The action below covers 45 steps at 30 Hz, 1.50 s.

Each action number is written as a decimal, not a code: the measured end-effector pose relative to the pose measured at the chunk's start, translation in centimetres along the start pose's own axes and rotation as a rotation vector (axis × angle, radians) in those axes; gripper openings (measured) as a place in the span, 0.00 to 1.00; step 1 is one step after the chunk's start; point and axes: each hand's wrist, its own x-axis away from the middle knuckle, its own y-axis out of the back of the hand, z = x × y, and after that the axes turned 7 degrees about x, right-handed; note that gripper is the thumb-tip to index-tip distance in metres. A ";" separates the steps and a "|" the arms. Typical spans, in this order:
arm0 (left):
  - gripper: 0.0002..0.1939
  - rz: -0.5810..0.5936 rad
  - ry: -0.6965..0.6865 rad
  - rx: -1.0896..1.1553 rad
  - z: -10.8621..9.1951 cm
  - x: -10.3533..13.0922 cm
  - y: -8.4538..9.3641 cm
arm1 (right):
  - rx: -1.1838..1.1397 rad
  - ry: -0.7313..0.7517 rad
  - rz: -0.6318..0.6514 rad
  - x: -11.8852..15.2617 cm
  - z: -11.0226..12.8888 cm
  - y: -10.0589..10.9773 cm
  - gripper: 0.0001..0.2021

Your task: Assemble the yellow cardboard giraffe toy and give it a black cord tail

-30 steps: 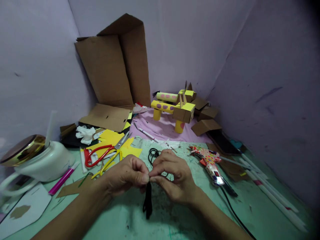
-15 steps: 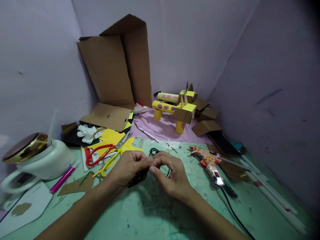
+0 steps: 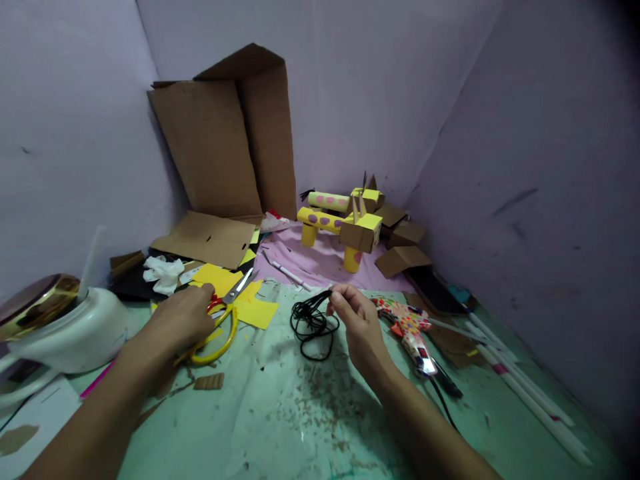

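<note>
My right hand (image 3: 359,327) pinches one end of a tangled bundle of thin black cord (image 3: 313,320), which hangs down over the green tabletop. At the left, my left hand (image 3: 183,317) has closed around the red handle of a pair of scissors (image 3: 239,288). Their yellow handle loop sticks out toward me, and the blades point up and away over yellow paper (image 3: 257,312). The left fingertips are partly hidden behind the hand. Right of the cord lies a floral-patterned hot glue gun (image 3: 413,330).
Two yellow spotted cardboard animal figures (image 3: 325,219) stand on a pink cloth (image 3: 285,252) at the back. Behind the scissors are cardboard sheets (image 3: 207,237) and a tall open box (image 3: 220,147). A white pot (image 3: 95,327) stands far left; white sticks (image 3: 530,390) lie at the right.
My left hand has let go of the cord and moved left onto the scissors, which have shifted slightly. My right hand has moved a little up and right with the cord.
</note>
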 end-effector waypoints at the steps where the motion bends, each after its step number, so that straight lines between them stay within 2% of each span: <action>1: 0.10 0.033 0.012 -0.028 -0.1 0.0 -0.2 | -0.037 -0.031 -0.030 -0.2 -0.1 0.1 0.10; 5: 0.15 0.118 0.023 -0.125 -0.8 0.4 0.1 | -0.171 -0.142 -0.109 -1.1 -0.5 0.5 0.11; 9: 0.25 0.123 -0.031 -0.093 -0.7 0.8 0.5 | -0.323 -0.295 -0.158 -1.5 -0.6 0.7 0.11; 12: 0.32 0.167 -0.014 -0.085 -1.1 1.0 0.1 | -0.403 -0.360 -0.167 -1.4 -0.5 0.7 0.10; 14: 0.31 0.171 0.017 -0.111 -1.6 1.0 -0.3 | -0.443 -0.383 -0.163 -1.3 -0.4 0.7 0.09; 17: 0.26 0.129 0.023 -0.074 -2.1 0.6 -0.3 | -0.496 -0.409 -0.140 -1.3 -0.3 0.7 0.08; 19: 0.26 0.055 0.040 0.024 -2.1 0.4 0.5 | -0.528 -0.422 -0.125 -1.4 -0.2 0.8 0.07; 21: 0.26 -0.057 0.060 0.194 -2.2 0.6 1.5 | -0.557 -0.427 -0.114 -1.5 -0.1 1.0 0.06; 23: 0.23 -0.111 0.072 0.482 -2.6 1.3 2.4 | -0.578 -0.428 -0.106 -1.6 -0.1 1.1 0.07; 24: 0.22 -0.066 0.075 0.681 -3.0 1.9 2.6 | -0.586 -0.430 -0.102 -1.7 -0.1 1.2 0.07; 25: 0.19 0.033 0.091 0.892 -3.4 2.6 2.7 | -0.591 -0.432 -0.100 -1.8 -0.1 1.3 0.07; 28: 0.22 0.426 0.076 1.394 -5.0 5.0 2.0 | -0.598 -0.441 -0.099 -1.8 -0.1 1.4 0.07; 30: 0.19 0.601 0.003 1.534 -6.0 6.3 1.2 | -0.594 -0.433 -0.100 -1.8 -0.1 1.3 0.08; 33: 0.16 0.795 -0.149 1.667 -7.4 7.4 0.3 | -0.569 -0.384 -0.106 -1.7 -0.2 1.2 0.10; 39: 0.15 1.059 -0.170 1.808 -8.5 8.2 -0.3 | -0.460 -0.153 -0.143 -1.7 -0.3 0.8 0.13; 45: 0.14 1.084 -0.196 1.842 -8.8 8.4 -0.6 | -0.340 0.003 -0.100 -1.7 -0.3 0.7 0.13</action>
